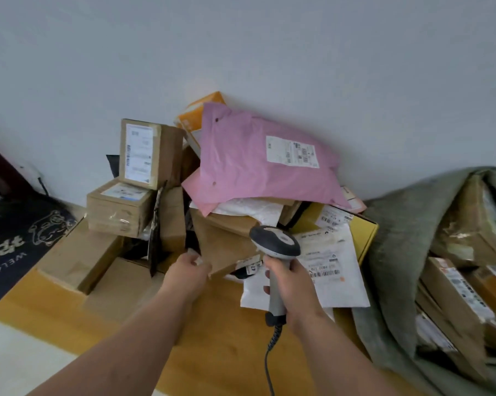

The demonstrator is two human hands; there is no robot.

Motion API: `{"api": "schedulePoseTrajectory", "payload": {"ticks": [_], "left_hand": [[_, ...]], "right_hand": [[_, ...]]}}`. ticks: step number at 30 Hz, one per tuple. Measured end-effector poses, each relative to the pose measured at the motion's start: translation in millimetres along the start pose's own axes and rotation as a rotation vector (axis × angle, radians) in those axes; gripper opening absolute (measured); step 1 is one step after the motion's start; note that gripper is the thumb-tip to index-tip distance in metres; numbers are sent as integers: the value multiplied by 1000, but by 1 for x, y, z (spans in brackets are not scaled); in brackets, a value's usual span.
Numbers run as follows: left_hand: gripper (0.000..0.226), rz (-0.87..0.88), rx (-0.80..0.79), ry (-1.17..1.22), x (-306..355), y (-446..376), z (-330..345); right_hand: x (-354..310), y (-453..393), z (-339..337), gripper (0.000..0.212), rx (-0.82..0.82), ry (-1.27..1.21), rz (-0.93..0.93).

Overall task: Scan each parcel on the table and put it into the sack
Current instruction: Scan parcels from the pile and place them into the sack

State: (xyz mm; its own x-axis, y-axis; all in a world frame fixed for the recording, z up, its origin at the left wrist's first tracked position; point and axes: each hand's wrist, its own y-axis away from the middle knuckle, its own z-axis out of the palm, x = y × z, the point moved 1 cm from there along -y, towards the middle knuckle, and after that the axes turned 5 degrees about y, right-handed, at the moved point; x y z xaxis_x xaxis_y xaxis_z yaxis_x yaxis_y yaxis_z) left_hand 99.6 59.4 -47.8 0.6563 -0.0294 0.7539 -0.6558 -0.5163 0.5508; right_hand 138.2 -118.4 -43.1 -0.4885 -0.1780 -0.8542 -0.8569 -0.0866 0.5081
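A heap of parcels lies on the wooden table (218, 338) against the wall. On top is a pink mailer bag (241, 164) with a white label. My left hand (188, 271) grips the near corner of a brown cardboard box (224, 244) in the middle of the heap. My right hand (291, 284) holds a grey handheld scanner (275, 241) upright by its handle, head above the box, cable hanging down. A white mailer (335, 270) with barcodes lies just right of the scanner. The grey-green sack (398, 252) stands open at the right with several boxes inside.
Stacked brown boxes (118, 207) fill the left of the heap, one upright box (144, 152) above them. A yellow box (361, 227) sits beside the sack. A dark welcome mat (21, 232) lies on the floor at the left.
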Motion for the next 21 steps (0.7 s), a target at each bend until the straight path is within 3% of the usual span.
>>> {"api": "schedulePoseTrajectory", "payload": {"ticks": [9, 15, 21], "left_hand": [[42, -183, -152, 145, -14, -48, 10], [47, -268, -94, 291, -21, -62, 22], [15, -272, -123, 272, -23, -47, 20]], "right_hand": [[5, -32, 19, 16, 58, 18, -53], [13, -47, 25, 14, 10, -12, 17], [17, -40, 13, 32, 27, -55, -5]]}}
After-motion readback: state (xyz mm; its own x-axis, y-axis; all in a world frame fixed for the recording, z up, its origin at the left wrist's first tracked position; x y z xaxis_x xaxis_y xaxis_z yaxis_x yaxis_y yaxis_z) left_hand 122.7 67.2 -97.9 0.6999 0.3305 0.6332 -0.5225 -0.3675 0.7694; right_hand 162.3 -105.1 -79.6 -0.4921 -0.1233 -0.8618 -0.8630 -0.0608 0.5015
